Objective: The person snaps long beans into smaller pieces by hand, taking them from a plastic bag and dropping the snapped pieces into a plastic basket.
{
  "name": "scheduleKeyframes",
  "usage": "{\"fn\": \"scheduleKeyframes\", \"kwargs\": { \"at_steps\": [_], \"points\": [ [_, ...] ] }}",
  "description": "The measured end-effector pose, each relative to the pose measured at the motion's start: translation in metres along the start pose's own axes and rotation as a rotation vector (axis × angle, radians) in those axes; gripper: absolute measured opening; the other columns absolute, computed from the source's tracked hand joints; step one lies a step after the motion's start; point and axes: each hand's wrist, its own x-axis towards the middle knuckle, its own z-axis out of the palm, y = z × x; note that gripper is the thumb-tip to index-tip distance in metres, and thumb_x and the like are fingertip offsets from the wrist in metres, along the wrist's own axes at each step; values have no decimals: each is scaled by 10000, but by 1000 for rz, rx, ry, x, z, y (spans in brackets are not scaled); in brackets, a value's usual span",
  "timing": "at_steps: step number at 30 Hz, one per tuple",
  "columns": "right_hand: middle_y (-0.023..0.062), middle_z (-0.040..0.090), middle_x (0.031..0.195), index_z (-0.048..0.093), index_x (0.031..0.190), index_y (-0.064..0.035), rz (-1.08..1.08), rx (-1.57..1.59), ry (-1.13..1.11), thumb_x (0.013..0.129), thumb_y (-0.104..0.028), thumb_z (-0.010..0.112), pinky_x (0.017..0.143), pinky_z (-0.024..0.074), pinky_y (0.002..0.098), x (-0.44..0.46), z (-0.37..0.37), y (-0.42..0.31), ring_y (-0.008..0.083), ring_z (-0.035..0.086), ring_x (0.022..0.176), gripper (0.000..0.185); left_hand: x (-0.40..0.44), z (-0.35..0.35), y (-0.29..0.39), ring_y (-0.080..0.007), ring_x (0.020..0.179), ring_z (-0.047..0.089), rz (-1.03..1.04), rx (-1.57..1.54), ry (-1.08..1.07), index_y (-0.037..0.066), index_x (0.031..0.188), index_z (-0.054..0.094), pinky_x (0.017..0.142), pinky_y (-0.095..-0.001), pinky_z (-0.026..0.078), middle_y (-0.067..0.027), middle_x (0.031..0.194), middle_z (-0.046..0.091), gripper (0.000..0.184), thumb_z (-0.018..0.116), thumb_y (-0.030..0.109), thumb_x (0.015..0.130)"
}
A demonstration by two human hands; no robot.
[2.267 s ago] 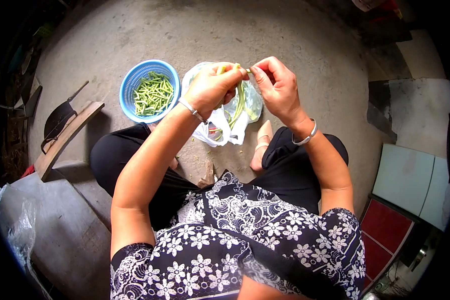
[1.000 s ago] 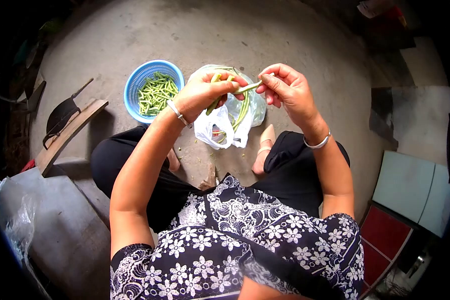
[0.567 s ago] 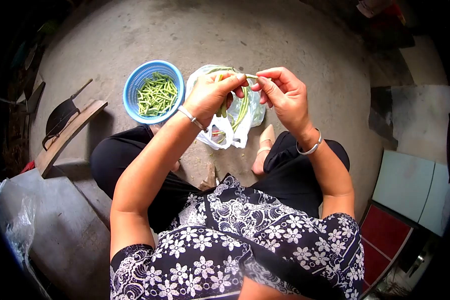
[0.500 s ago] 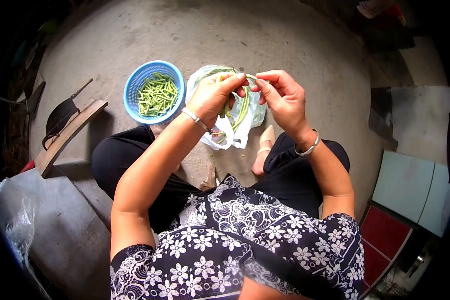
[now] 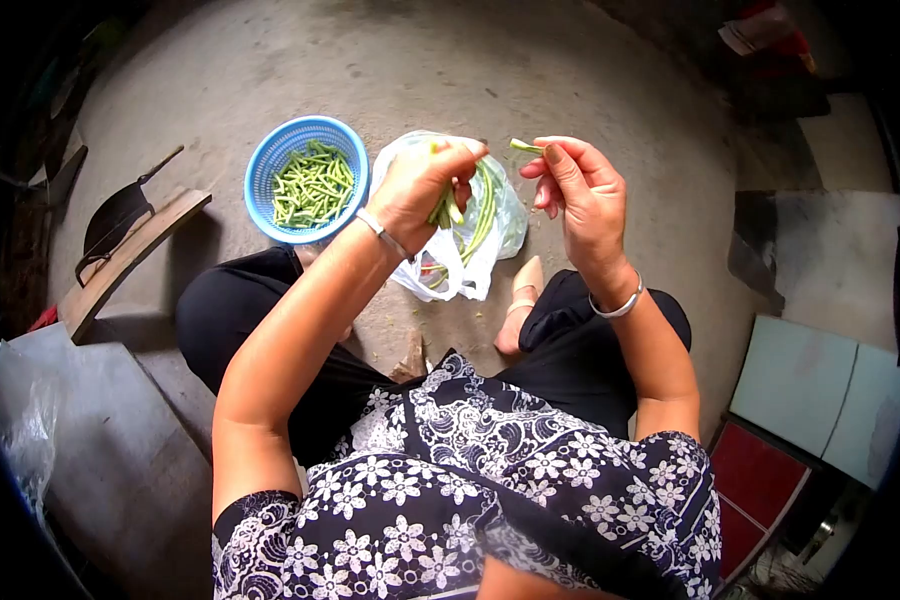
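My left hand point(image 5: 422, 192) is closed around several green long beans point(image 5: 448, 212), whose ends poke out below the fingers. Long strands hang down beside it over a white plastic bag point(image 5: 480, 262) on the floor. Apart from it, my right hand point(image 5: 582, 190) pinches a short bean piece point(image 5: 525, 147) between thumb and index finger. To the left of the bag stands a blue plastic basket point(image 5: 254, 185), holding many short cut bean pieces point(image 5: 313, 188).
A curved wooden board point(image 5: 135, 262) with a dark-bladed knife point(image 5: 120, 222) is at the left, by a grey slab point(image 5: 130, 420) with clear plastic film point(image 5: 25, 420). Pale green tiles point(image 5: 795, 375) and red tiles point(image 5: 758, 470) are at the right.
The hands were together on one bean and are now apart. My right hand has moved right with a short piece broken off; my left hand keeps the rest.
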Motion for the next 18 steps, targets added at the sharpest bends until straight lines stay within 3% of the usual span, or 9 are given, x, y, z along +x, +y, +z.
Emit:
{"fn": "scheduleKeyframes", "kwargs": {
  "at_steps": [1,3,12,18],
  "points": [
    [58,640,774,602,976,-11,26,37,0,894,-169,553,492,392,151,1,-1,1,33,499,559,184,-3,6,0,-61,528,479,-14,-68,-20,33,904,595,477,-173,380,8,672,526,141,634,129,810],
    [47,634,754,613,1003,-21,48,28,-1,892,-193,558,480,378,147,-1,0,2,27,488,546,212,-8,15,0,-48,536,473,-40,-100,-28,32,939,586,489,-166,382,24,672,517,152,629,109,815],
    [20,615,731,626,998,-13,13,-121,-17,892,-140,551,504,404,156,-8,9,2,31,484,551,182,-6,21,-5,-43,503,447,24,-99,-47,72,973,576,443,-170,368,50,634,470,147,599,139,844],
    [24,618,742,626,937,0,14,-201,-53,882,-151,563,524,420,173,-8,8,2,42,504,582,172,-8,19,-4,-40,518,458,7,-152,-99,48,886,567,471,-162,379,32,642,500,113,587,155,855]
  ]
}}
